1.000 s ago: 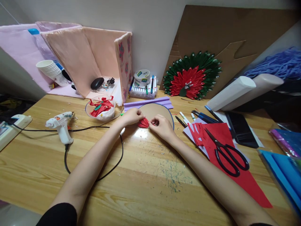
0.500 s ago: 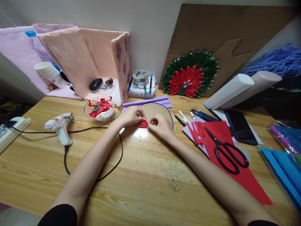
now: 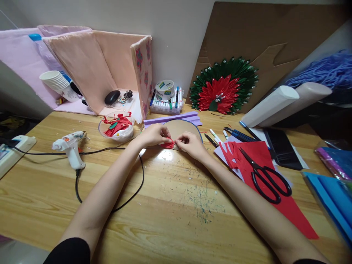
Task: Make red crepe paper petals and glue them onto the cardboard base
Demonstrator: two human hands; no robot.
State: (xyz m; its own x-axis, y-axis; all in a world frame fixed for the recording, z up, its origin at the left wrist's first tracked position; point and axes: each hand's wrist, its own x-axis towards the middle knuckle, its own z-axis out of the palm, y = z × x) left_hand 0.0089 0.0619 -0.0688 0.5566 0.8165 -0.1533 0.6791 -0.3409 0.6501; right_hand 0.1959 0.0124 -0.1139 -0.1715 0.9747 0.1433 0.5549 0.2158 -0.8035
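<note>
My left hand [image 3: 156, 135] and my right hand [image 3: 189, 143] meet at the near edge of a round cardboard disc [image 3: 183, 128] with a blue rim. Between them lies a small piece of gathered red crepe paper [image 3: 167, 145]. The left thumb and forefinger pinch its upper end. My right fingertips are closed together at its right side; whether they grip the same paper is hard to make out. Right of the disc, black-handled scissors [image 3: 265, 178] lie on a cut red paper sheet [image 3: 291, 214] with strips snipped at its left end.
A white glue gun [image 3: 72, 150] lies at left, its black cable looping under my left forearm. Behind are a clear bowl [image 3: 103, 128] of red scraps, folded purple paper [image 3: 189, 119], a marker box [image 3: 166, 108] and a red-and-green fan-shaped craft [image 3: 224, 86]. A phone [image 3: 283, 148] lies at right.
My fingers have shifted slightly at the red paper, and a thin end of it now shows between the fingertips of both hands. The other things have stayed in place.
</note>
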